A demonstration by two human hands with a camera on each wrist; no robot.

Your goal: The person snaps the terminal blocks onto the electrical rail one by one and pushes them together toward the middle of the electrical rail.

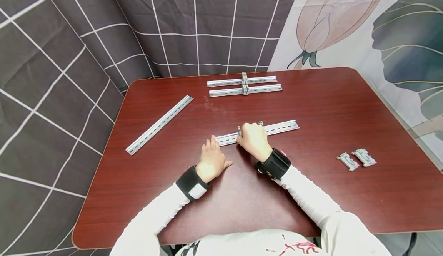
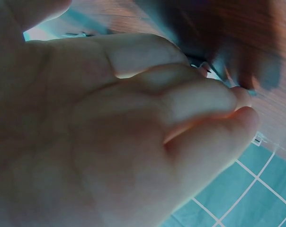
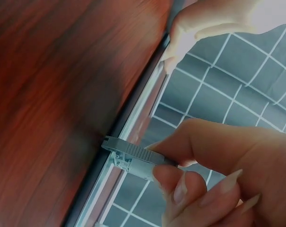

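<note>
Ref.: clock dial centred on mid-worktop point(image 1: 145, 209); 12 = edge away from person.

Item 1. Slotted metal rail point(image 1: 282, 128) lies at dial centre, ends at approx. 8–9 and 2–3 o'clock; its length crosses in front of person, prob. so both hands reach it.

Item 2. R hand point(image 1: 255, 136) is over rail mid-length, clamped on grey block point(image 3: 133, 150) betw. thumb and curled fingers. R wrist view shows block upright, its foot at rail; seating cannot be confirmed. Pinch appears chosen for control of tilt.

Item 3. L hand point(image 1: 212, 161) at 8 o'clock: fingers extended, thumb apart, nothing gripped. Fingertips touch rail's L end, presumably to steady it agst. sliding.

Item 4. Small upright piece point(image 1: 260, 123) shows just past R hand, 1 o'clock side; cannot tell if separate from block.

Item 5. Loose rail point(image 1: 159, 125), 9–10 o'clock, slanted, out of the way.

Item 6. Far rails point(image 1: 266, 88) at 12 o'clock, side by side, w/ grey fittings point(image 1: 245, 83) approx. mid-length.

Item 7. Two pale modules point(image 1: 364, 157), 3–4 o'clock, lying flat, apparently within R-side reach.
</note>
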